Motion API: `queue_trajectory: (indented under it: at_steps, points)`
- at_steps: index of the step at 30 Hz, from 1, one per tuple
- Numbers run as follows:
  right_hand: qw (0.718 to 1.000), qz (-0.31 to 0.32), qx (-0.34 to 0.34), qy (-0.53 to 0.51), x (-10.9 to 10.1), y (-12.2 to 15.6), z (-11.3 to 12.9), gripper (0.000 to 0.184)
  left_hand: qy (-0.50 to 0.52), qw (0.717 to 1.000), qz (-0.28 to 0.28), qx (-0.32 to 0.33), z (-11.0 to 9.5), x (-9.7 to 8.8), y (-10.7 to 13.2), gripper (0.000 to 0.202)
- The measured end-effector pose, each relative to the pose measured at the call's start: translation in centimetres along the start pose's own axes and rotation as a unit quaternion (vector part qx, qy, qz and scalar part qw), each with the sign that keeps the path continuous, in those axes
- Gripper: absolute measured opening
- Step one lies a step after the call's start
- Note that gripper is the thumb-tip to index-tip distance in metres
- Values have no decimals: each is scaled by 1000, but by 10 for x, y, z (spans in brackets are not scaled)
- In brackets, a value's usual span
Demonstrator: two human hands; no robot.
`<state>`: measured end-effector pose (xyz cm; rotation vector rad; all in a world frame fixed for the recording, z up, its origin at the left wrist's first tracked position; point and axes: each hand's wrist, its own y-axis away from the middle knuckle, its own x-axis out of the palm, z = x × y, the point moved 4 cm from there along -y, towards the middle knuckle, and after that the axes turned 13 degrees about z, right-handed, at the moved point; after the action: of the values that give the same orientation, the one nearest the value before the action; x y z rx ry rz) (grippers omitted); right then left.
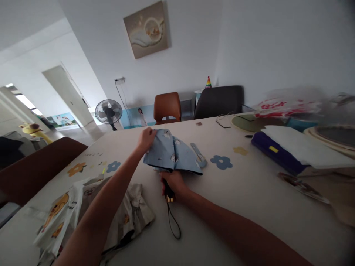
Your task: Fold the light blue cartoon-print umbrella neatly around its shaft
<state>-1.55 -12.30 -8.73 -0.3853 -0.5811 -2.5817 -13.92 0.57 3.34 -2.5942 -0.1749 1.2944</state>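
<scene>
Being held over the middle of the white table, the light-blue umbrella is gripped at its black handle by the right hand, whose fingers are wrapped closely around it, while the canopy's left edge is pinched by the left hand. The canopy, printed with small white figures, is seen partly folded, and a thin dark loop is hung from the handle's end. Beneath the left forearm, crumpled cream fabric printed with cartoon figures is spread, and a blue flower decal is seen to the umbrella's right.
</scene>
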Motion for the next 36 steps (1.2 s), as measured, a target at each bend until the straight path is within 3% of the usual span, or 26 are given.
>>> queue_trajectory:
  at_steps: [3, 8, 11, 19, 25, 30, 36]
  points:
    - [1000, -3, 17, -4, 0, 4, 4, 27, 44, 998, -15, 34, 9, -7, 0, 19]
    - [999, 5, 40, 19, 1, 8, 6, 24, 185, 980, 21, -72, 55, 1, 8, 20]
    - [999, 25, 31, 26, 1, 5, 5, 24, 230, 969, 12, -88, 70, 10, 13, 24]
    - [998, 0, 24, 61, 3, 5, 3, 29, 266, 953, 33, -140, 51, 7, 5, 29]
    - [998, 5, 24, 62, 3, 5, 2, 30, 333, 941, 32, -57, 34, 0, -11, 27]
    - [999, 14, 30, 43, 2, 4, 2, 29, 381, 919, -51, -89, 48, -11, -14, 17]
    - [999, -7, 38, 35, 1, 3, 4, 30, 385, 911, -91, -117, 61, -22, 0, 12]
